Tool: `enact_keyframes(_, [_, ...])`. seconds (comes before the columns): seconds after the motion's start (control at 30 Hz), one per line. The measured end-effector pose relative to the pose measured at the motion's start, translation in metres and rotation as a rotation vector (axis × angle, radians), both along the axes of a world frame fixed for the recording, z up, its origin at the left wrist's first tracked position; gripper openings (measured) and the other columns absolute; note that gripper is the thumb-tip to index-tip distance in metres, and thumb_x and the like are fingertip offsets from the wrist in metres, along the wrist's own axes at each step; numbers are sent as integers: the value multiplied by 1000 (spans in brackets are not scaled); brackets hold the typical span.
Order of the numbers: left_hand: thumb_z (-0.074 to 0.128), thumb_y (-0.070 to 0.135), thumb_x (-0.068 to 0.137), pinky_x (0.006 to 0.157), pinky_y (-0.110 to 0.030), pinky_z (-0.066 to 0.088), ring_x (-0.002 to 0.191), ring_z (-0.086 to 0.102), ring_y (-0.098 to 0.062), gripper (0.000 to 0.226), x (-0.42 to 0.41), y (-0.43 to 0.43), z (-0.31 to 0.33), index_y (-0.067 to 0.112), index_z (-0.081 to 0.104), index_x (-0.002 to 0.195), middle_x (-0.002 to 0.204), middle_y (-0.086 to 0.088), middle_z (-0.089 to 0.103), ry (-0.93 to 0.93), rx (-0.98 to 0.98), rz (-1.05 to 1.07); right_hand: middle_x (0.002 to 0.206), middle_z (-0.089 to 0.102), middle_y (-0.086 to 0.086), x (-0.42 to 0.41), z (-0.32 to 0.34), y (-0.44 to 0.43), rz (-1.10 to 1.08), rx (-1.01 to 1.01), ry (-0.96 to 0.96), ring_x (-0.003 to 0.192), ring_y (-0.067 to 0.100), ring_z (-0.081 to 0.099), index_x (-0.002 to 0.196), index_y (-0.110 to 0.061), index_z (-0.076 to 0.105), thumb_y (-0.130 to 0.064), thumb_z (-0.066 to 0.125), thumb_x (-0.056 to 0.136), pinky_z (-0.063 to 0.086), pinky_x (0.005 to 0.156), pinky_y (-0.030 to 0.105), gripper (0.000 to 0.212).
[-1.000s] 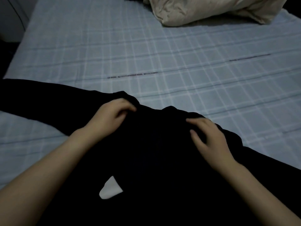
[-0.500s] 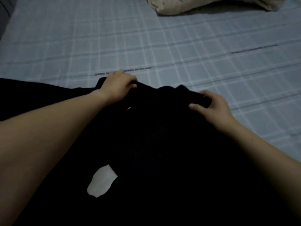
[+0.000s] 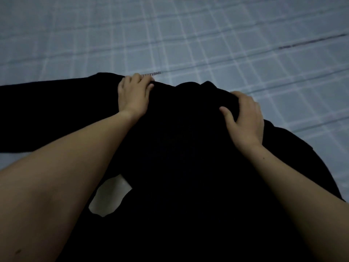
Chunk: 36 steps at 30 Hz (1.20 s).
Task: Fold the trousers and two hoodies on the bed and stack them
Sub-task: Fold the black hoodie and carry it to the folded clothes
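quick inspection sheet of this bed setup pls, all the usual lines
surface: bed with a pale checked sheet, a line of small print on it
job's things: black garment spread across the near side, far edge bunched; too dark to tell trousers from hoodie
clutter: pale patch beside the left forearm, cannot tell what it is
grippers: left hand and right hand each grip the garment's far edge
cables: nothing seen
surroundings: nothing seen past the bed

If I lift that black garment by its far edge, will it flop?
Probably flops: the black garment bunches into soft folds where the left hand and right hand grip it. Its long part spread leftward on the checked sheet would likely trail behind.
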<state>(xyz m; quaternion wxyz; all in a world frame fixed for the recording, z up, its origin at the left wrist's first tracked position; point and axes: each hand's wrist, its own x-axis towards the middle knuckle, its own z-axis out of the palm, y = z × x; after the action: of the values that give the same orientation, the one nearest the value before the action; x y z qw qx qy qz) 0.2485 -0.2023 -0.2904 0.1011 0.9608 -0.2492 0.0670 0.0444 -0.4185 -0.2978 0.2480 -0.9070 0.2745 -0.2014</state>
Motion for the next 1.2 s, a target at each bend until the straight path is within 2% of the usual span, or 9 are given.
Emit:
enact_keyframes(0.2, [37,28,104,115,-50,23,137,37,-35,46,-6,4,55,21,35,149,150,-15,41,269,102,-110,144,47,14,-2,36,12,18,80,167,133,33,40,149,-16,38,-37,54,99,28,111,40,57])
enact_keyframes(0.3, [34,36,101,116,-52,20,142,34,-28,54,-72,30,82,16,34,151,154,-8,39,80,-14,-242,161,25,17,-28,66,58,10,74,118,148,35,22,157,-19,25,-44,42,98,15,122,46,66])
enact_keyframes(0.4, [31,37,98,116,-50,23,141,38,-31,55,-175,65,63,14,43,147,151,-10,44,117,7,-356,161,29,10,-81,61,147,162,-5,123,149,33,24,155,-22,32,-46,33,98,18,119,52,62])
enact_keyframes(0.47, [28,38,102,122,-42,12,150,19,-26,55,-210,80,35,19,28,153,160,-6,27,222,117,-311,164,22,4,-105,41,189,220,-18,264,153,26,14,157,-26,27,-46,31,102,13,122,51,59])
enact_keyframes(0.53, [29,38,103,123,-38,7,152,10,-20,55,-217,86,12,23,22,155,163,-2,19,239,108,-260,166,15,3,-114,16,202,217,-81,372,154,24,8,158,-27,20,-42,36,103,7,123,51,59])
enact_keyframes(0.73, [29,39,101,122,-38,12,149,20,-22,54,-214,84,-2,22,32,153,160,-3,29,168,46,-261,164,22,5,-111,-4,200,184,-180,325,153,26,14,158,-27,21,-42,33,101,10,122,51,60])
enact_keyframes(0.9, [29,40,104,123,-36,4,152,9,-19,54,-218,85,12,24,22,155,164,-1,17,220,91,-235,166,16,6,-113,10,201,200,-175,391,153,26,8,159,-27,17,-40,33,104,6,123,50,59])
enact_keyframes(1.07, [39,28,101,121,-39,1,152,3,-24,61,-237,92,61,20,16,157,165,-8,5,637,51,-248,167,8,6,-125,58,221,179,105,524,154,24,2,159,-25,16,-30,38,105,4,124,46,59])
enact_keyframes(1.2, [34,34,101,121,-45,11,149,19,-25,53,-300,180,86,21,30,153,160,-5,29,521,63,-297,161,30,2,-193,86,302,211,252,341,151,20,17,153,-21,37,-27,44,101,13,123,39,53])
